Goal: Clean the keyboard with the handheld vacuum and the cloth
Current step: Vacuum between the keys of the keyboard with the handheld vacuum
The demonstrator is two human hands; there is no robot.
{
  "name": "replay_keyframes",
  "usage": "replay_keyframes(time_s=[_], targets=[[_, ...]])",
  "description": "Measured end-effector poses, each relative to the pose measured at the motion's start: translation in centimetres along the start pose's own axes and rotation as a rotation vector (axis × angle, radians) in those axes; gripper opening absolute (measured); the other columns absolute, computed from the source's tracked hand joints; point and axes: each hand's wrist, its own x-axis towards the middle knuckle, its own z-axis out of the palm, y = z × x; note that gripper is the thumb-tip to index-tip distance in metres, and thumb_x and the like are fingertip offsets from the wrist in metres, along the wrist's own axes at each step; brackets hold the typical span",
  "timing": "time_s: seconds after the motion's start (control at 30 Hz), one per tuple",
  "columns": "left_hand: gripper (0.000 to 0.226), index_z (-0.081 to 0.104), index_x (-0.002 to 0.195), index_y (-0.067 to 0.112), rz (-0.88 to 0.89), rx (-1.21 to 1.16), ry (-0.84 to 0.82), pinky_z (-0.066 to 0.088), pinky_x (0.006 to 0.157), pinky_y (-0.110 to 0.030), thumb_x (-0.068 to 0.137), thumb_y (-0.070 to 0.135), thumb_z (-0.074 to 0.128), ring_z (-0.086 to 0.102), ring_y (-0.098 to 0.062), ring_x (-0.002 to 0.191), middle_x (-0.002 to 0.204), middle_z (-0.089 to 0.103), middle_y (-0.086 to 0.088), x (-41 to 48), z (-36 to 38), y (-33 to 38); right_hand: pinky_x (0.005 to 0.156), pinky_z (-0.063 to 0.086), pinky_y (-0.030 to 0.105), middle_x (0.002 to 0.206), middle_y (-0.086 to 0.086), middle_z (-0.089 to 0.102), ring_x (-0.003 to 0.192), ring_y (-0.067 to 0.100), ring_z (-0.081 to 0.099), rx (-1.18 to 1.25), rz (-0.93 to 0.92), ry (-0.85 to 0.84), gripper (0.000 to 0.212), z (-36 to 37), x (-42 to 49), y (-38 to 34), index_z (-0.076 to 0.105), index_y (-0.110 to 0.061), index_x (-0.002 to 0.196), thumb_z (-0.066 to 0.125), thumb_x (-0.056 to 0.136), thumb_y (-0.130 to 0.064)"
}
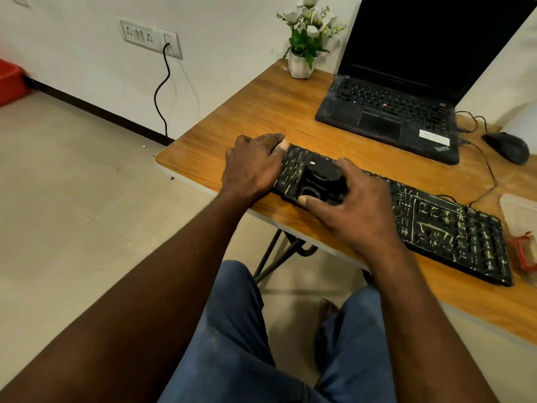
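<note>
Blue-jeaned knees (232, 330) fill the bottom of the head view, with a bare foot (328, 308) on the floor between them. Both forearms reach up and forward from there to the wooden desk (261, 112). The left hand (252, 164) lies palm down over the left end of the black keyboard (450, 228), its fingers bent around the far corner, gripping it. The right hand (348, 207), wrist angled inward, wraps its fingers and thumb around a black handheld vacuum (319, 181), which sits on the keys of the keyboard's left part, just beside the left hand. The keyboard lies slantwise along the desk's near edge, pale streaks showing between its right-hand keys. Behind it stand an open laptop (401, 112) with a dark screen, a black mouse (508, 146) to its right, and a potted plant (305, 39) at the desk's far corner.
</note>
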Motion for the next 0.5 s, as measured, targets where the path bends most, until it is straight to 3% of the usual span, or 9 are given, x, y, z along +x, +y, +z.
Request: replay_keyframes(time_s=[0.07,0.2,0.3,0.5], targets=[[0.048,0.050,0.150,0.036,-0.004,0.005,0.002,0.029,0.105,-0.048,0.108,0.050,0.032,0.040,-0.023,0.136,0.153,0.053,0.010,0.1,0.1,-0.1,0.069,0.051,0.016,0.098,-0.018,0.061,0.086,-0.001,0.061,0.013,0.048,0.018,0.049,-1.5,-1.1,1.2,0.057,-0.033,0.114,0.087,0.077,-0.047],[0.048,0.049,0.150,0.036,-0.003,0.020,0.008,0.029,0.104,-0.045,0.107,0.050,0.034,0.040,-0.023,0.134,0.152,0.054,0.010,0.1,0.4,-0.1,0.074,0.060,0.028,0.101,-0.012,0.066,0.090,0.010,0.067,0.014,0.091,0.092,0.059,-2.5,-2.1,2.1,0.062,-0.023,0.123,0.088,0.075,-0.047],[0.048,0.049,0.150,0.036,-0.005,0.012,0.004,0.029,0.102,-0.043,0.107,0.050,0.035,0.040,-0.022,0.133,0.151,0.054,0.009,0.0,0.3,0.0,0.070,0.056,0.021,0.101,-0.012,0.066,0.089,0.008,0.066,0.004,0.048,0.074,0.052,-1.2,-1.6,1.1,0.061,-0.027,0.117,0.087,0.077,-0.048],[0.047,0.049,0.151,0.035,-0.005,-0.021,-0.009,0.031,0.106,-0.047,0.107,0.043,0.034,0.040,-0.024,0.134,0.148,0.057,0.001,-0.6,-0.3,0.3,0.067,0.055,0.023,0.102,-0.006,0.070,0.088,0.012,0.066,-0.004,-0.025,0.052,0.052,1.6,1.5,-0.6,0.061,-0.025,0.121,0.085,0.079,-0.045]])
